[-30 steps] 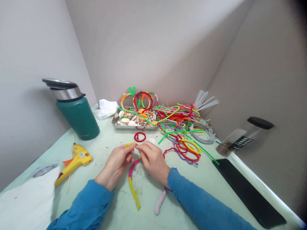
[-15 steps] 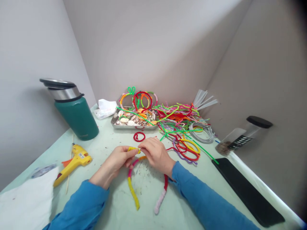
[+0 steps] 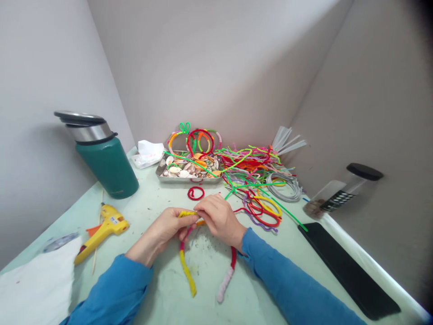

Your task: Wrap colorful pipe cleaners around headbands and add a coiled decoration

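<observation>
My left hand point(image 3: 162, 232) and my right hand point(image 3: 219, 219) meet over the pale green table point(image 3: 162, 198), fingers pinched together. Between their tips runs a short yellow pipe cleaner point(image 3: 186, 213). Under the hands arches a headband wrapped in pipe cleaners point(image 3: 186, 271), pink then yellow on its left leg, red then pale pink on its right leg. Both hands also touch the top of that arch. A small red pipe-cleaner ring point(image 3: 195, 193) lies just beyond the hands.
A heap of loose pipe cleaners point(image 3: 253, 176) spreads at the back right beside a metal tray of shells point(image 3: 189, 171). A green flask point(image 3: 103, 158) and yellow glue gun point(image 3: 101, 230) are left. A black slab point(image 3: 345, 266) and a jar point(image 3: 338, 194) lie right.
My right hand slid up and right off the headband's right leg, which now shows its red part. The yellow pipe cleaner end moved slightly lower between my fingertips.
</observation>
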